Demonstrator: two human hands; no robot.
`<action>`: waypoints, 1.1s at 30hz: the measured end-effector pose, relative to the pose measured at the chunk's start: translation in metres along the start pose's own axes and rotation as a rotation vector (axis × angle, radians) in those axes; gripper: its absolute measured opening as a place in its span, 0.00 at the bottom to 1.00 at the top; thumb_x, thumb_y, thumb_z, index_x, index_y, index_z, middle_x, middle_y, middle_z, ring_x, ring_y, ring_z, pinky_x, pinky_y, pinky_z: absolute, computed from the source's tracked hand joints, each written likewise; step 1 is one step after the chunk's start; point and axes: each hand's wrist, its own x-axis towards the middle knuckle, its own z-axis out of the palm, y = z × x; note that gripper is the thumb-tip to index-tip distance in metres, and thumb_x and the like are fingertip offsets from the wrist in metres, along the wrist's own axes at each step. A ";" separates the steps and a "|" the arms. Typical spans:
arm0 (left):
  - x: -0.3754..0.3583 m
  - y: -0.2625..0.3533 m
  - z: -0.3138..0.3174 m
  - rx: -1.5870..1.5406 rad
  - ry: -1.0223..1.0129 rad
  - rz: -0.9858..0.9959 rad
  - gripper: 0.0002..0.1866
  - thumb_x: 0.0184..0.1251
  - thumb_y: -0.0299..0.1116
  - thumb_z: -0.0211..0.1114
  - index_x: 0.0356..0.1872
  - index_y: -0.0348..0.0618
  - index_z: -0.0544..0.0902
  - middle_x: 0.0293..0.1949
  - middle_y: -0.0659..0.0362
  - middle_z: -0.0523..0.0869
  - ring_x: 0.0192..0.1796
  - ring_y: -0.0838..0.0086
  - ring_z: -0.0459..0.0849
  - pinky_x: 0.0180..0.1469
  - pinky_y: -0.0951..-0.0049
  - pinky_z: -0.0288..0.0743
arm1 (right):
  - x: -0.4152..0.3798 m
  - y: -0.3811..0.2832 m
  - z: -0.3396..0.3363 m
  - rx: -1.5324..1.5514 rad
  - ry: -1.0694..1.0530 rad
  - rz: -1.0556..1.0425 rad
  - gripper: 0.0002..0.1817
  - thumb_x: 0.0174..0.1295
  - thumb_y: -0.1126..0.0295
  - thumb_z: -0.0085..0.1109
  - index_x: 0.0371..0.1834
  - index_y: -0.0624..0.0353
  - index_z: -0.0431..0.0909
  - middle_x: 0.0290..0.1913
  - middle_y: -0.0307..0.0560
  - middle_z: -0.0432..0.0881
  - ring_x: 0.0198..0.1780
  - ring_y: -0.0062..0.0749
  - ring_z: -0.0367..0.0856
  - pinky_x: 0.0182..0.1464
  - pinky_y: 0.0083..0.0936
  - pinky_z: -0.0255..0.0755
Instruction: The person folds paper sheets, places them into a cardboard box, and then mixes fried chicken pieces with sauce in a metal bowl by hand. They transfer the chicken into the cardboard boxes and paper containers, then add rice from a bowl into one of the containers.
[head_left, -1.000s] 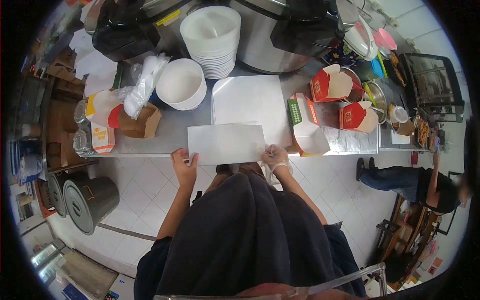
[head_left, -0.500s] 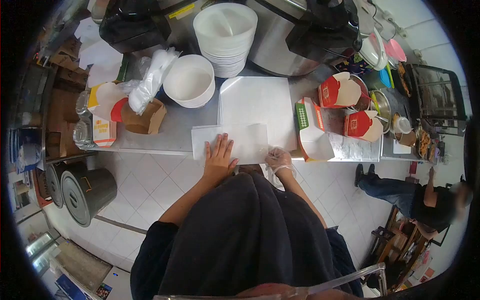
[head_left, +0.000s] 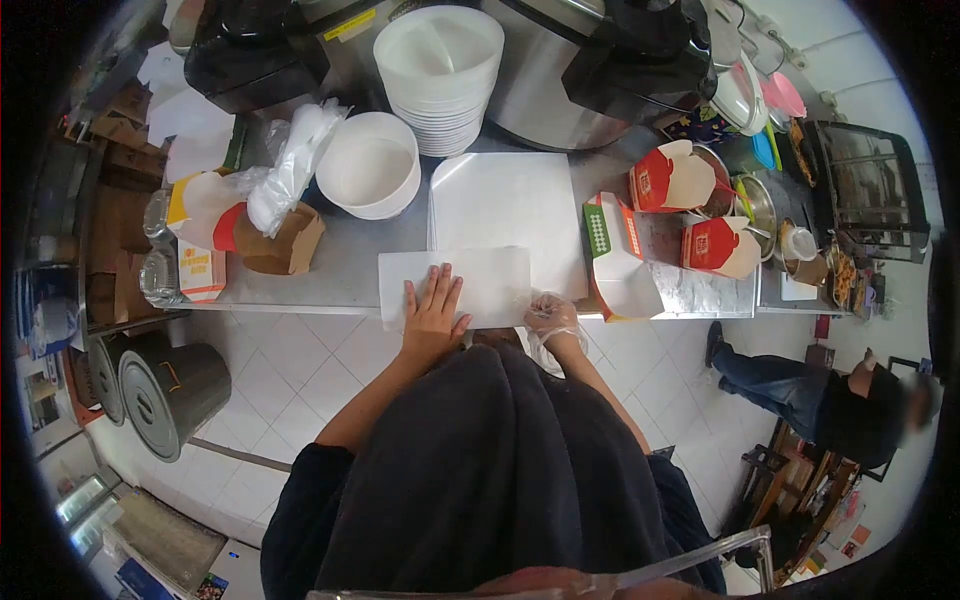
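My left hand (head_left: 432, 315), bare, lies flat with its fingers apart on a folded white paper (head_left: 490, 285) at the table's front edge. At the paper's right end is my right hand (head_left: 550, 318) in a clear plastic glove, its fingers curled together at the paper's corner; what they grip, if anything, is hidden. A stack of white sheets (head_left: 510, 200) lies just behind the folded paper. To the right of the sheets rests an open red, green and white paper tray (head_left: 622, 265).
White bowls (head_left: 440, 80) are stacked at the back, with another bowl (head_left: 368, 165) beside them. Steel cookers (head_left: 545, 75) stand behind. Red food boxes (head_left: 662, 180) are at right; a plastic bag (head_left: 292, 170) and a brown box (head_left: 285, 240) at left. A person (head_left: 860, 410) is at far right.
The folded paper's layers now lie more evenly over each other. My hands have barely moved. The whole view has shifted slightly, and the person at far right has changed their leg and arm position.
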 end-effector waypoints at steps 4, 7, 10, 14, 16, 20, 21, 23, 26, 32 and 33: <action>0.000 0.001 0.002 0.010 0.004 -0.010 0.32 0.63 0.51 0.53 0.64 0.41 0.68 0.71 0.50 0.57 0.74 0.60 0.52 0.68 0.38 0.41 | 0.001 0.001 0.000 0.038 -0.026 0.046 0.08 0.44 0.66 0.62 0.22 0.59 0.79 0.23 0.46 0.81 0.24 0.29 0.78 0.31 0.25 0.72; 0.000 0.001 0.002 0.001 -0.006 -0.015 0.32 0.63 0.51 0.53 0.64 0.41 0.67 0.71 0.50 0.57 0.74 0.59 0.52 0.67 0.37 0.41 | 0.003 0.009 0.006 0.066 -0.014 0.057 0.08 0.44 0.66 0.63 0.23 0.59 0.79 0.23 0.46 0.81 0.24 0.29 0.78 0.32 0.25 0.72; 0.000 0.001 0.002 0.009 0.010 -0.001 0.32 0.63 0.51 0.53 0.64 0.40 0.67 0.71 0.50 0.57 0.74 0.59 0.51 0.67 0.37 0.41 | 0.004 0.014 0.009 0.087 -0.001 0.047 0.09 0.44 0.66 0.63 0.23 0.59 0.79 0.23 0.46 0.81 0.25 0.28 0.78 0.32 0.25 0.72; 0.001 0.001 0.003 0.005 0.018 -0.008 0.32 0.63 0.51 0.52 0.64 0.40 0.67 0.71 0.49 0.58 0.74 0.59 0.52 0.68 0.38 0.40 | 0.008 0.026 0.016 -0.016 -0.033 0.067 0.09 0.44 0.65 0.63 0.24 0.59 0.79 0.23 0.46 0.81 0.25 0.31 0.79 0.32 0.26 0.73; 0.001 0.002 0.003 0.009 0.020 -0.011 0.32 0.63 0.51 0.52 0.64 0.40 0.68 0.70 0.49 0.58 0.74 0.59 0.52 0.68 0.38 0.40 | 0.009 0.022 0.015 -0.036 -0.015 0.049 0.10 0.43 0.65 0.64 0.24 0.59 0.79 0.24 0.47 0.81 0.25 0.33 0.79 0.32 0.26 0.73; 0.000 0.003 0.004 -0.001 0.021 -0.020 0.32 0.63 0.50 0.53 0.64 0.40 0.66 0.71 0.49 0.57 0.74 0.59 0.51 0.68 0.37 0.38 | 0.009 0.018 0.012 -0.047 -0.034 0.055 0.12 0.43 0.63 0.65 0.25 0.60 0.79 0.26 0.48 0.82 0.27 0.38 0.81 0.34 0.28 0.74; 0.000 0.003 0.004 -0.018 0.013 -0.021 0.34 0.62 0.48 0.55 0.66 0.40 0.65 0.71 0.49 0.55 0.74 0.58 0.49 0.68 0.37 0.37 | 0.008 0.014 0.009 -0.046 -0.034 0.056 0.12 0.43 0.63 0.65 0.25 0.60 0.79 0.26 0.48 0.82 0.27 0.38 0.81 0.34 0.28 0.74; -0.001 0.003 0.005 -0.012 0.013 -0.020 0.33 0.62 0.48 0.55 0.66 0.40 0.65 0.71 0.49 0.55 0.74 0.58 0.49 0.68 0.37 0.37 | 0.003 -0.001 -0.002 0.030 -0.033 0.090 0.12 0.44 0.62 0.65 0.25 0.60 0.79 0.26 0.49 0.82 0.29 0.36 0.82 0.35 0.29 0.75; -0.001 0.003 0.005 0.009 0.018 -0.022 0.33 0.63 0.50 0.52 0.65 0.40 0.66 0.71 0.50 0.57 0.74 0.59 0.51 0.68 0.37 0.38 | 0.002 -0.007 -0.005 0.043 -0.042 0.152 0.12 0.44 0.62 0.64 0.26 0.60 0.80 0.26 0.49 0.83 0.29 0.35 0.83 0.36 0.29 0.75; -0.002 0.005 0.003 0.015 0.016 -0.031 0.32 0.64 0.51 0.51 0.64 0.41 0.67 0.71 0.51 0.57 0.74 0.60 0.52 0.68 0.38 0.39 | 0.005 0.003 -0.001 -0.001 -0.087 0.108 0.11 0.45 0.63 0.63 0.26 0.60 0.80 0.25 0.49 0.83 0.28 0.34 0.83 0.36 0.28 0.76; -0.001 0.005 0.003 0.011 0.012 -0.032 0.32 0.64 0.51 0.51 0.64 0.41 0.67 0.71 0.51 0.57 0.74 0.60 0.52 0.68 0.38 0.39 | 0.005 0.003 0.000 -0.001 -0.088 0.108 0.11 0.45 0.63 0.63 0.26 0.60 0.80 0.25 0.49 0.83 0.28 0.34 0.83 0.36 0.28 0.76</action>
